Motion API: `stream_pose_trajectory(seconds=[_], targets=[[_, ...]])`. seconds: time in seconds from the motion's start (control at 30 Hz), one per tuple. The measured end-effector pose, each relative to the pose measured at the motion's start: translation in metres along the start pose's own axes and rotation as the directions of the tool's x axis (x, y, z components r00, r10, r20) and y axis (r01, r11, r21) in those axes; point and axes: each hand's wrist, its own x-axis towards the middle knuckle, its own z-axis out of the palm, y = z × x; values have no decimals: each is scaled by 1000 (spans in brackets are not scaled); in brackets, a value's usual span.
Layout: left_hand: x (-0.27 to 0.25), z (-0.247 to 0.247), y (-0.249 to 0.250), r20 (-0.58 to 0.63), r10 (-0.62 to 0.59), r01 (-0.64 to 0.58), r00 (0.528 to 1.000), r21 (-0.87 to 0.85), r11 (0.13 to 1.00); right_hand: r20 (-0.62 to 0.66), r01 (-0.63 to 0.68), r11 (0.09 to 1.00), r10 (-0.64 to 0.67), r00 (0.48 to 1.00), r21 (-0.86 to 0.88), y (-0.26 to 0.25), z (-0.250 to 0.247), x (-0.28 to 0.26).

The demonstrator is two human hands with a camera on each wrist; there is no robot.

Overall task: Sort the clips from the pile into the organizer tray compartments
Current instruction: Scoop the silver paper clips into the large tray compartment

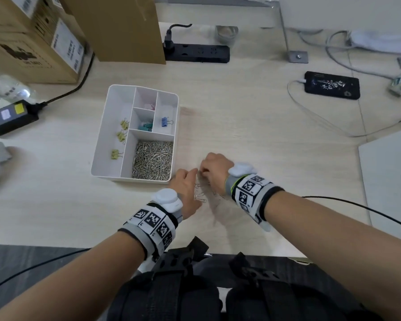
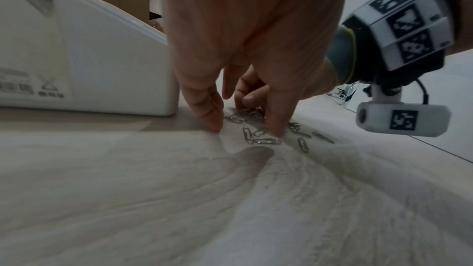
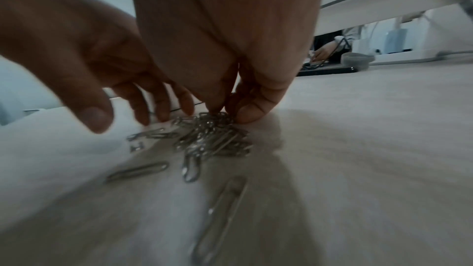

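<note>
- Your left hand sits at the near edge of the worktop, just off the organizer tray's near right corner. Fingers extended downward, tips on the wood beside the paper clips; nothing gripped.
- Your right hand is directly opposite, fingers curled down. In the right wrist view the thumb and fingertips press into the top of the paper clip pile and appear to pinch a few clips; the contact itself is hidden behind the palm.
- Pile: small, loose, between both hands; several strays lie nearer the worktop's near edge. From the head camera most of it is covered by your hands.
- Tray compartments: near right holds a mass of silver paper clips; the long left one holds three yellow binder clips; centre holds teal clips, partly cut off by the divider; far right holds one blue binder clip; far centre shows something pink, too hidden to identify.
- A phone lies toward the far right, cabled.
</note>
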Motion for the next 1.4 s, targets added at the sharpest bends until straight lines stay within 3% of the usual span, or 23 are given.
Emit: stream_pose_trajectory(seconds=[0.07, 0.13, 0.23, 0.4, 0.53, 0.63, 0.7, 0.77, 0.83, 0.93, 1.03, 1.1, 1.27, 1.4], targets=[[2, -1, 2, 0, -1, 1, 1000, 18, 1000, 21, 55, 997, -57, 998, 61, -1, 4, -14], [2, -3, 2, 5, 17, -17, 1000, 46, 999, -41, 90, 985, -85, 996, 145, 3, 5, -27], [3, -3, -2, 82, 87, -93, 993, 75, 993, -183, 22, 978, 17, 983, 210, 23, 7, -48], [2, -10, -8, 99, 118, -133, 988, 159, 978, 27, -93, 995, 91, 995, 46, 58, 9, -84], [3, -7, -2, 89, 95, -109, 992, 179, 978, -36, -124, 988, 128, 991, 86, 60, 19, -89], [8, 0, 6, 98, 68, -76, 993, 83, 994, -108, -104, 984, 120, 987, 148, 43, 26, -77], [12, 4, 15, 87, 61, -55, 994, -77, 996, -135, -93, 978, 119, 984, 189, 30, 26, -65], [16, 4, 20, 46, 69, -57, 997, -227, 972, -167, -94, 969, 134, 977, 230, 23, 25, -55], [18, 1, 18, 9, 63, -59, 998, -268, 962, -228, -77, 960, 141, 963, 269, 26, 25, -51], [16, -8, 4, 16, 73, -70, 997, -160, 985, -208, -29, 975, 77, 975, 221, 41, 25, -61], [8, -11, -2, 110, 37, -46, 993, 82, 996, -125, 25, 999, -29, 992, -32, 46, 26, -73], [3, -6, 1, 118, 39, -57, 992, 156, 986, -141, 34, 994, -48, 989, -101, 41, 29, -70], [4, 2, 5, 88, 68, -80, 994, 144, 986, -209, 127, 992, -125, 970, -2, 33, 35, -48], [14, -1, 7, 43, 54, -56, 998, 37, 998, -228, 109, 989, -84, 970, 97, 28, 33, -41]])
